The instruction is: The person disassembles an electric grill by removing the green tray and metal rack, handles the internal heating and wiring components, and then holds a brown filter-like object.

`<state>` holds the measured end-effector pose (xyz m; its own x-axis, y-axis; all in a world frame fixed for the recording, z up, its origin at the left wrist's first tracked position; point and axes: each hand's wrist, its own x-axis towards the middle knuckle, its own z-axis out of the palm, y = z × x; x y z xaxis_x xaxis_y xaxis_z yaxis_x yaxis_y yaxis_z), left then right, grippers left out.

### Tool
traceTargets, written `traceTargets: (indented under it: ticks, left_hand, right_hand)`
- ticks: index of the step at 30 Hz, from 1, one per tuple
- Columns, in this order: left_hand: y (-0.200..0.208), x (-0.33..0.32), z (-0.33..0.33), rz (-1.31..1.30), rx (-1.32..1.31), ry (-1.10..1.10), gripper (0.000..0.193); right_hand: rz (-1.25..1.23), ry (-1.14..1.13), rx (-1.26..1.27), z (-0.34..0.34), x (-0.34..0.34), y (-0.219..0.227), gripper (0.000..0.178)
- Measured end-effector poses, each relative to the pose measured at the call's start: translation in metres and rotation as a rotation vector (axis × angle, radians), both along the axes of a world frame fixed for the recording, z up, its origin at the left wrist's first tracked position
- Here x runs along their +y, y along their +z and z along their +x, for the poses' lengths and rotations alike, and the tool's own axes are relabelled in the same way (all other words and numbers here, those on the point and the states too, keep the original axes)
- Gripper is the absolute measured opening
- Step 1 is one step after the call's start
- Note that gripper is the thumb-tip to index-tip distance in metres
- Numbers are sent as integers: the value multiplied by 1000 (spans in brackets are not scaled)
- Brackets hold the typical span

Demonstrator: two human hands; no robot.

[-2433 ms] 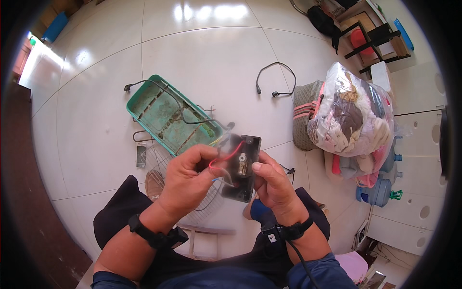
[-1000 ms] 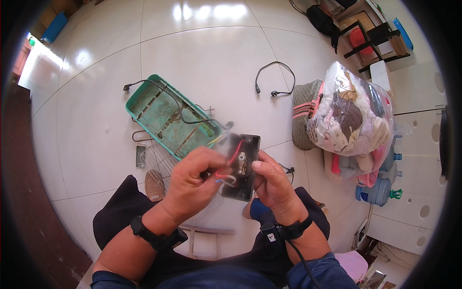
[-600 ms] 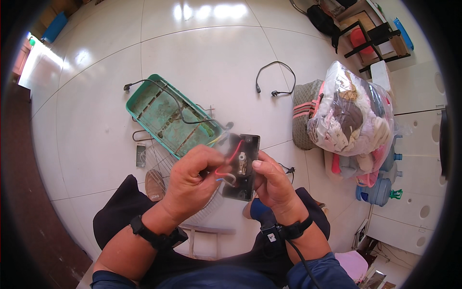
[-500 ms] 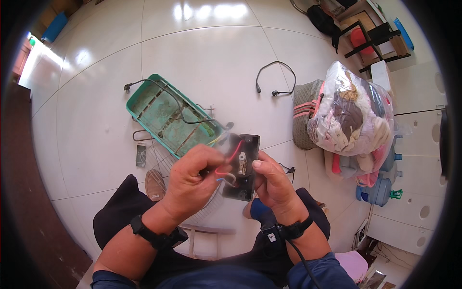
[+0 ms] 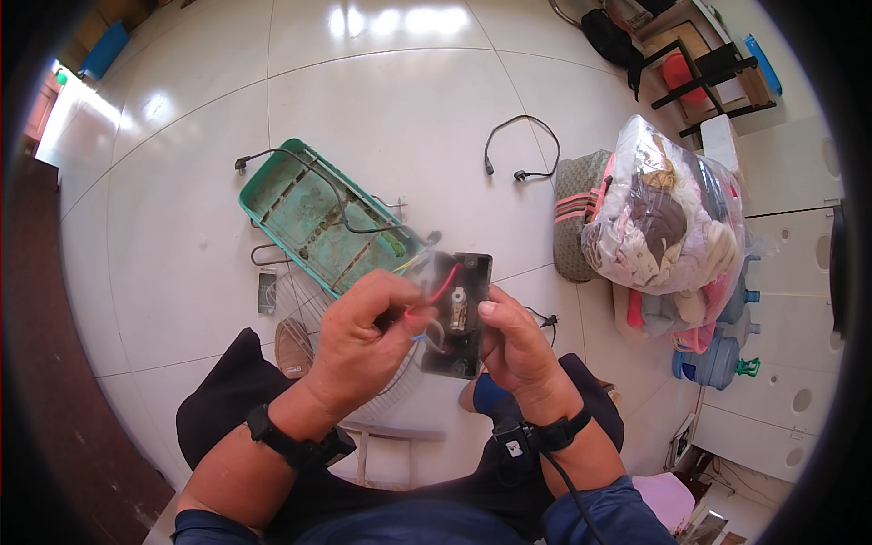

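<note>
My right hand (image 5: pixel 520 343) grips the right edge of a small dark open box (image 5: pixel 470 359), its thumb on the rim. A pale metal-and-plastic fitting (image 5: pixel 459 311) sits inside the box. Pinched fingers of my left hand (image 5: pixel 368 327), at the box's left side, hold a red wire (image 5: pixel 445 285); its end is hidden by the fingers. A pale blue-tipped wire (image 5: pixel 432 343) curves just below them. The box's left part is blurred. Yellow-green wire (image 5: pixel 407 265) shows above the left hand, near the end of a black power cord (image 5: pixel 341 202).
Beyond my hands a dirty green tray (image 5: pixel 250 195) lies on the tiled floor, under the cord. A wire rack (image 5: pixel 304 295) is beneath it. Another black cable (image 5: pixel 551 136) lies farther off. At right stand a woven basket (image 5: pixel 574 182), a clear bag of clothes (image 5: pixel 661 218) and water bottles (image 5: pixel 713 359).
The left fingers and the red wire's lower part have shifted slightly; less of the wire's lower loop shows. The right hand and the box stay nearly in place.
</note>
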<state>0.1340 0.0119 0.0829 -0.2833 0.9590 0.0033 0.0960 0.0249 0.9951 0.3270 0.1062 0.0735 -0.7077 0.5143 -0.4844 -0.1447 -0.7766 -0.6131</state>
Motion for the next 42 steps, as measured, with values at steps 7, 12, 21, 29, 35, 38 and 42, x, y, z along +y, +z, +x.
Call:
traceTargets:
  ticks: [7,12,21,29,35,38,42]
  left_hand:
    - [7,-3,2,-183,-341,-2,15]
    - [15,-3,-2,-20,-413,-147,16]
    - [24,-6,-3,-63,-567,-136,19]
    - [21,-5,-3,-117,-580,-202,18]
    - [18,-7,-2,-111,-622,-214,15]
    - [18,-7,-2,-108,-628,-222,15]
    - [18,-7,-1,-107,-632,-223,13]
  right_hand:
    - [-32,-62,41,-1,3,-2,48]
    - [-36,-65,51,-1,4,-5,48]
    - [-47,-47,77,-3,3,-8,49]
    - [-36,-58,60,-5,3,-10,50]
    - [-30,-68,60,-5,2,-9,50]
    - [-40,-48,77,-4,3,-10,49]
    - [-38,-47,68,-5,2,-9,48]
